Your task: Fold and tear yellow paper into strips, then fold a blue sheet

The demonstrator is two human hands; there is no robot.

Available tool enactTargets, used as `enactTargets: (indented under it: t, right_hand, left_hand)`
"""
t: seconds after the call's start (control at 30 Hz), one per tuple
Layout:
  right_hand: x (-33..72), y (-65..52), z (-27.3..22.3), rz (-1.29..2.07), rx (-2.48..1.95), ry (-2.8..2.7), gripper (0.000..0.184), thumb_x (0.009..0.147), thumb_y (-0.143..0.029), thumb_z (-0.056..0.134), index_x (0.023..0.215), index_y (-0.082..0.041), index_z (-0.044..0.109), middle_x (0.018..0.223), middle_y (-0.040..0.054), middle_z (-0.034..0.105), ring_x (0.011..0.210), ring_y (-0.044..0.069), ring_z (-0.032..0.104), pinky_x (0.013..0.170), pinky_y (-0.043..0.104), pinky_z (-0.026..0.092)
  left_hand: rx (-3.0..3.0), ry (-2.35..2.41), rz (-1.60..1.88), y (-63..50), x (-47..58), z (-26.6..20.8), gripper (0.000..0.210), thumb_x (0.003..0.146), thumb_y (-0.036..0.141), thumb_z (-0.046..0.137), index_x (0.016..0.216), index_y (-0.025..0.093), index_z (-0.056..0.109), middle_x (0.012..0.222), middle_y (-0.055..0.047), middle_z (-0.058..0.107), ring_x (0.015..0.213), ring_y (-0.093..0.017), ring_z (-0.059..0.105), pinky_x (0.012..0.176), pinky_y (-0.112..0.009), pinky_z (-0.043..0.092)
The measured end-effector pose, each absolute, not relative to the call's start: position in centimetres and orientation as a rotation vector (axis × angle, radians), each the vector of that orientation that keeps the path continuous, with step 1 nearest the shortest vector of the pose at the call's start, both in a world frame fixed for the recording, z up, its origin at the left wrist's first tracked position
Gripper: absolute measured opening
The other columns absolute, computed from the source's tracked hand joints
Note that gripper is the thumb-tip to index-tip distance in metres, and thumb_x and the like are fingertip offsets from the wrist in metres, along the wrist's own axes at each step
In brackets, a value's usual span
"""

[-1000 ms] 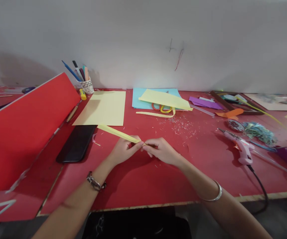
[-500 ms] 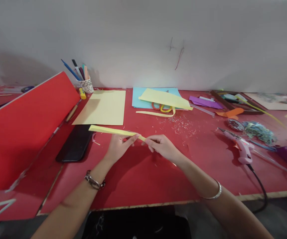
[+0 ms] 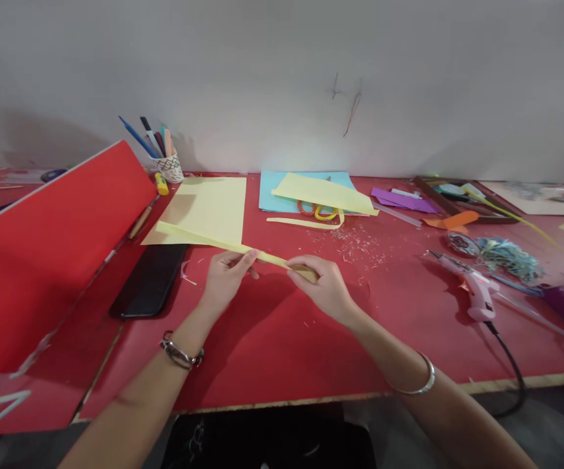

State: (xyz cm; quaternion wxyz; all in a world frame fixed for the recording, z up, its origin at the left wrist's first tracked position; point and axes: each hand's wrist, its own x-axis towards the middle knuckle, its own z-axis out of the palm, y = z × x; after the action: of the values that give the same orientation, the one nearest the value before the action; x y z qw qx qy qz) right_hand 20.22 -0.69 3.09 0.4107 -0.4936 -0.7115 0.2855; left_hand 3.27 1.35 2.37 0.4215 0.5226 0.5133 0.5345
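Note:
A narrow yellow paper strip [image 3: 273, 259] is held slantwise above the red table [image 3: 272, 339]. My left hand [image 3: 226, 277] pinches it near its middle, thumb on top. The strip's long free part runs up to the left, over the edge of a pale yellow paper sheet [image 3: 213, 205]. Further along to the right, my right hand [image 3: 328, 286] is closed on the strip near its right end, which shows partly under the fingers. Scissors with red and yellow handles [image 3: 325, 213] lie beyond, partly covered by another yellow sheet [image 3: 321, 190].
At the left stand a red board [image 3: 62, 254] and a pen cup [image 3: 169, 167], with a black phone [image 3: 150, 283] nearby. To the right lie a pink glue gun [image 3: 477, 293] with its cord, a bundle of thread [image 3: 509, 260] and a dark tray [image 3: 451, 205]. Paper scraps [image 3: 360, 244] are scattered mid-table.
My right hand has shifted slightly right along the strip, and the gap between my hands has widened. The strip's free left end has moved left and up over the yellow sheet.

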Motion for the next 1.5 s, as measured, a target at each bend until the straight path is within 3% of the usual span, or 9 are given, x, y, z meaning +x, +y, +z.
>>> enactTargets:
  t: [0.13,0.47,0.9,0.97,1.07,1.2,1.33,1.43,1.5]
  right_hand:
    - [20.3,-0.6,3.0,0.789,-1.202,-1.692,0.011,0.071,-0.026,0.054,0.065,-0.018,0.059,0.066,0.0014,0.062,0.06,0.012,0.055,0.057,0.024,0.044]
    - [20.2,-0.5,3.2,0.883,-1.213,-1.511,0.013,0.068,-0.026,0.056,0.058,-0.018,0.054,0.062,0.0001,0.06,0.054,0.009,0.051,0.05,0.022,0.04]
    - [22.1,0.8,3.2,0.759,-1.262,-1.572,0.022,0.069,-0.03,0.055,0.052,-0.018,0.049,0.051,-0.0019,0.05,0.049,0.009,0.044,0.049,0.023,0.037]
    - [22.3,0.9,3.2,0.719,-1.246,-1.646,0.02,0.07,-0.029,0.053,0.054,-0.018,0.049,0.056,-0.0004,0.053,0.055,0.011,0.049,0.056,0.025,0.04]
    - [22.3,0.7,3.4,0.511,-1.203,-1.768,0.011,0.074,-0.026,0.048,0.069,-0.019,0.053,0.079,0.0045,0.058,0.079,0.016,0.053,0.075,0.03,0.041]
    - [21.0,-0.2,3.6,0.318,-1.199,-1.938,0.02,0.077,-0.026,0.043,0.093,-0.019,0.052,0.098,0.0077,0.056,0.096,0.019,0.049,0.085,0.036,0.035]
    - [19.9,-0.9,3.3,0.483,-1.227,-2.101,0.019,0.081,-0.03,0.041,0.085,-0.017,0.054,0.081,0.0041,0.06,0.074,0.014,0.053,0.068,0.026,0.04]
    - [19.8,-0.8,3.2,0.632,-1.313,-2.126,0.027,0.083,-0.033,0.038,0.068,-0.017,0.054,0.056,-0.0019,0.051,0.049,0.008,0.043,0.048,0.02,0.032]
    - [20.1,-0.7,3.3,0.697,-1.318,-2.146,0.028,0.083,-0.031,0.038,0.064,-0.016,0.054,0.052,-0.0033,0.047,0.046,0.007,0.039,0.045,0.019,0.029]
  left_hand:
    - [1.148,1.235,1.393,1.5,3.4,2.5,0.021,0.064,0.029,0.058,0.048,0.017,0.055,0.04,0.006,0.052,0.039,-0.006,0.048,0.053,-0.022,0.041]
    - [0.904,1.158,1.474,2.0,3.3,2.5,0.026,0.054,0.038,0.066,0.054,0.016,0.053,0.045,0.007,0.051,0.041,-0.005,0.049,0.051,-0.021,0.041]
    - [0.851,1.19,1.679,3.4,1.8,1.8,0.017,0.059,0.03,0.062,0.054,0.017,0.054,0.046,0.007,0.053,0.039,-0.004,0.047,0.048,-0.017,0.039]
    - [0.911,1.233,1.685,3.2,1.9,2.0,0.017,0.061,0.03,0.06,0.052,0.017,0.054,0.045,0.007,0.053,0.038,-0.004,0.047,0.047,-0.017,0.039]
    - [1.129,1.331,1.624,2.4,2.1,2.5,0.019,0.063,0.029,0.057,0.049,0.017,0.054,0.043,0.006,0.054,0.04,-0.006,0.049,0.049,-0.018,0.041]
    - [1.503,1.343,1.39,1.0,3.0,3.1,0.022,0.065,0.03,0.057,0.046,0.017,0.057,0.046,0.003,0.06,0.047,-0.01,0.055,0.052,-0.02,0.044]
    - [1.659,1.187,1.197,0.4,4.0,3.0,0.019,0.066,0.03,0.056,0.053,0.017,0.061,0.048,0.002,0.062,0.048,-0.011,0.057,0.052,-0.021,0.045]
    - [1.646,1.12,1.158,0.3,4.3,2.6,0.016,0.066,0.029,0.055,0.058,0.016,0.061,0.047,0.002,0.061,0.045,-0.011,0.056,0.05,-0.021,0.046]
    - [1.627,1.112,1.155,0.4,4.4,2.4,0.017,0.067,0.029,0.054,0.058,0.016,0.059,0.045,0.002,0.059,0.044,-0.011,0.056,0.049,-0.021,0.046]
